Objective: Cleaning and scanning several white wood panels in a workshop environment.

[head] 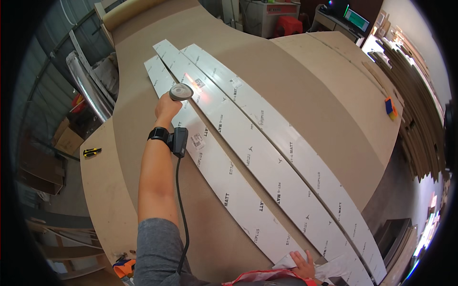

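Note:
My left hand (167, 107) is stretched forward, closed around a grey handheld barcode scanner (181, 92). Red light from the scanner falls beside a printed label (199, 83) on the middle of several long white film-covered panels (250, 153). Another panel (214, 143) lies to its left and one (297, 143) to its right, each with a label. A black device is strapped to my left wrist, with a cable running down. At the near end of the panels my right hand (302, 264) rests with fingers spread, touching crumpled white material (284, 261); its grip is partly hidden.
Brown corrugated cardboard (322, 107) lies under the panels, over wooden boards. A yellow-black utility knife (92, 152) lies at left, a blue-orange brush (390, 108) at right. Stacked boards (418, 107) stand beyond the right edge; a cardboard roll (128, 14) lies at far left.

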`<state>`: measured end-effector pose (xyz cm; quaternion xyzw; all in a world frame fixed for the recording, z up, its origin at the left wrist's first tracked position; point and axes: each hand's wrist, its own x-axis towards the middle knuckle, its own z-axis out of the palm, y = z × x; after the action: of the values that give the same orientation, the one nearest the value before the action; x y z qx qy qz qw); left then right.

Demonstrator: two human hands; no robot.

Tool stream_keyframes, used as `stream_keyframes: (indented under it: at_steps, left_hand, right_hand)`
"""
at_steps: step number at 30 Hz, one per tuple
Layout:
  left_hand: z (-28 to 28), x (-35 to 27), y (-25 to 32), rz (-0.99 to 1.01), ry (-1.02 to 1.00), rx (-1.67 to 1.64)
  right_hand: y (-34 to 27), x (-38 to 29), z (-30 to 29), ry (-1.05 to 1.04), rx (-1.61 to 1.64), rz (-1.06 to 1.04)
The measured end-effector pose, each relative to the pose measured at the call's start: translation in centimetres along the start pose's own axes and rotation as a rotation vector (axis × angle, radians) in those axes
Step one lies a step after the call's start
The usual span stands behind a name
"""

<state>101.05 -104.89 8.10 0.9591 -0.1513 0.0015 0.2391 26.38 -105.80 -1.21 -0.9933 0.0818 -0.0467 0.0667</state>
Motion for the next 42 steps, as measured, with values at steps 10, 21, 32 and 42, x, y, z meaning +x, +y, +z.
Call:
stream_keyframes:
  at_steps: [10,21,32,42]
  left_hand:
    - [1.4,1.4,-0.2,0.011,0.014,-0.010]
    - [3.0,3.2,-0.4,0.028,0.004,0.030]
    - [5.0,3.5,-3.1,0.132,0.221,-0.093]
    - [0.8,-17.5,-12.2,-0.298,0.228,0.442]
  right_hand:
    - [-0.8,-1.9,1.0,-0.305,0.000,0.126]
    - [-0.8,0.2,-1.1,-0.150,0.086,0.081]
    - [0.3,-0.9,-0.2,-0.144,0.081,0.020]
    - [-1.0,1.3,-3.3,-0.076,0.189,0.103]
